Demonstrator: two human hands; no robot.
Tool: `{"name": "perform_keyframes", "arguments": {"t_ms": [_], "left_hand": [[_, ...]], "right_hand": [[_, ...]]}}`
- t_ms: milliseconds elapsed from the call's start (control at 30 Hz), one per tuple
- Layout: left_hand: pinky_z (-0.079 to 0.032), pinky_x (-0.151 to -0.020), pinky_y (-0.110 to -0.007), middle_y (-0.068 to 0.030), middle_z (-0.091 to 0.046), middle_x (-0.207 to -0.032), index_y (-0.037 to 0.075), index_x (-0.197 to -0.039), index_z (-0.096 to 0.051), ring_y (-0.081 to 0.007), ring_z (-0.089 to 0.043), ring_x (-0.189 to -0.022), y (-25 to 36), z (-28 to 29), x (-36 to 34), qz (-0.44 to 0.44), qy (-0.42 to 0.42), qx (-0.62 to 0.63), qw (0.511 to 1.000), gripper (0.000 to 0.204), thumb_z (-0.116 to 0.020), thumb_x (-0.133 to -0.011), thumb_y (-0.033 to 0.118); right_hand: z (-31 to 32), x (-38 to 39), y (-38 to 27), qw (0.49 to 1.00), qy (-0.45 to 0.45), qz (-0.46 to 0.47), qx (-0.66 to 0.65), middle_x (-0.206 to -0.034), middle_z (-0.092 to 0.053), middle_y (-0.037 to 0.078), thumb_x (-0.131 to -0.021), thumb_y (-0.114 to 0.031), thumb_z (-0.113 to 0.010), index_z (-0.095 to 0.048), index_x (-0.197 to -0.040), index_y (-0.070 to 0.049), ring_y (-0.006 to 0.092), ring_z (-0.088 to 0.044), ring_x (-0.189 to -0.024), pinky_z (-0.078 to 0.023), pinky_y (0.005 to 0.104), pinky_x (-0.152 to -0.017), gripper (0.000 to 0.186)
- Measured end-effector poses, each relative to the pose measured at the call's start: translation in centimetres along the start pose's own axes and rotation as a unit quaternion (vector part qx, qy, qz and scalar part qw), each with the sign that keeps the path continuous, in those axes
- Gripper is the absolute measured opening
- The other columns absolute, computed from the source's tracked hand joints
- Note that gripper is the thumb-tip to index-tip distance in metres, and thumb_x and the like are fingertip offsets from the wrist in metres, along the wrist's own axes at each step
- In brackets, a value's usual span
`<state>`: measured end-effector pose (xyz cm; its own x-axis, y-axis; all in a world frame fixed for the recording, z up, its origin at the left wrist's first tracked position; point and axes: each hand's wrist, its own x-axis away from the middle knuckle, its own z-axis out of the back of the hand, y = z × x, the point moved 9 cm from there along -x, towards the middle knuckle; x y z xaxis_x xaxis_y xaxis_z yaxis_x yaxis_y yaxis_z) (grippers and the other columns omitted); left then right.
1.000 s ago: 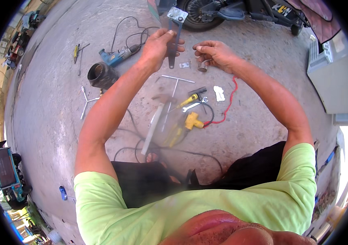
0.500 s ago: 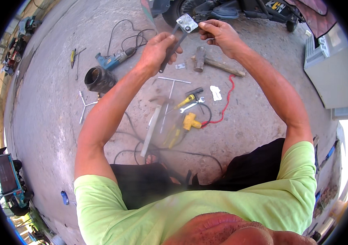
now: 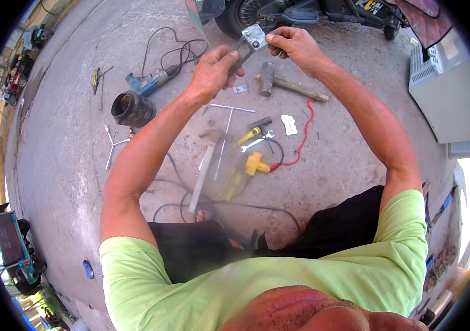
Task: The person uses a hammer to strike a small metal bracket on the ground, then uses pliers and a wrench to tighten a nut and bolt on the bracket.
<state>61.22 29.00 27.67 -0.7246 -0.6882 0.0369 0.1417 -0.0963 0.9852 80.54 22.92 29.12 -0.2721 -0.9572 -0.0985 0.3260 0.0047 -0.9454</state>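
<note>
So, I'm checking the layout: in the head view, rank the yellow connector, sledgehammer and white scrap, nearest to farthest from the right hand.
1. Sledgehammer: just below the right hand in view.
2. White scrap: below the sledgehammer.
3. Yellow connector: lower still, to the left.

1. Metal plate (image 3: 254, 37): small, silvery, roughly square, tilted, two dark bolts showing; its edge meets the right hand (image 3: 297, 47).
2. Dark strip (image 3: 244, 58): slim, joined to the plate, slanting into the left hand (image 3: 214, 70).
</note>
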Motion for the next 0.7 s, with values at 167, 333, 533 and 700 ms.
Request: {"name": "perform_keyframes", "arguments": {"t_ms": [167, 333, 533, 700], "left_hand": [[-0.041, -0.05, -0.025, -0.0041, -0.064, -0.075, 0.002, -0.109, -0.062, -0.0079, -0.052, -0.057, 0.8, 0.6, -0.4, -0.076, 0.012, -0.123, 0.989, 0.029, -0.052, -0.107, 0.029], [-0.039, -0.047, -0.024, -0.0039, -0.063, -0.074, 0.002, -0.106, -0.061, -0.0079, -0.051, -0.054, 1.1, 1.0, -0.3, -0.077, 0.021, -0.106, 0.991, 0.03, -0.051, -0.107, 0.03], [-0.039, -0.047, -0.024, -0.0044, -0.063, -0.075, 0.002, -0.105, -0.061, -0.0079, -0.051, -0.054, 0.7, 1.2, -0.2, -0.036, 0.015, -0.05, 0.998, 0.027, -0.053, -0.107, 0.028], [-0.044, -0.052, -0.027, -0.0053, -0.067, -0.076, 0.0, -0.109, -0.062, -0.0087, -0.053, -0.057, 0.6, 0.5, 0.1, -0.021, -0.007, -0.058, 0.998, 0.032, -0.058, -0.102, 0.031]], "right_hand": [[0.1, -0.2, -0.3, 0.998, 0.002, 0.031, 0.057, -0.087, -0.068, -0.001, -0.101, -0.031, -0.067, -0.071, -0.104, -0.008, 0.0071, -0.061, -0.08, -0.047, 0.0244, -0.071, 0.024], [-0.2, 0.0, -0.2, 1.0, -0.007, 0.008, 0.006, -0.089, -0.068, -0.002, -0.101, -0.034, -0.065, -0.071, -0.106, -0.009, 0.0073, -0.061, -0.081, -0.048, 0.0255, -0.073, 0.026], [0.2, 0.5, -0.5, 0.998, -0.005, -0.001, -0.067, -0.092, -0.068, -0.001, -0.103, -0.037, -0.061, -0.071, -0.109, -0.01, 0.0081, -0.063, -0.085, -0.049, 0.0254, -0.075, 0.028], [0.4, 0.2, -0.2, 0.997, 0.0, 0.006, -0.07, -0.094, -0.068, -0.001, -0.103, -0.038, -0.062, -0.071, -0.11, -0.011, 0.0085, -0.064, -0.087, -0.049, 0.0256, -0.076, 0.03]]}}
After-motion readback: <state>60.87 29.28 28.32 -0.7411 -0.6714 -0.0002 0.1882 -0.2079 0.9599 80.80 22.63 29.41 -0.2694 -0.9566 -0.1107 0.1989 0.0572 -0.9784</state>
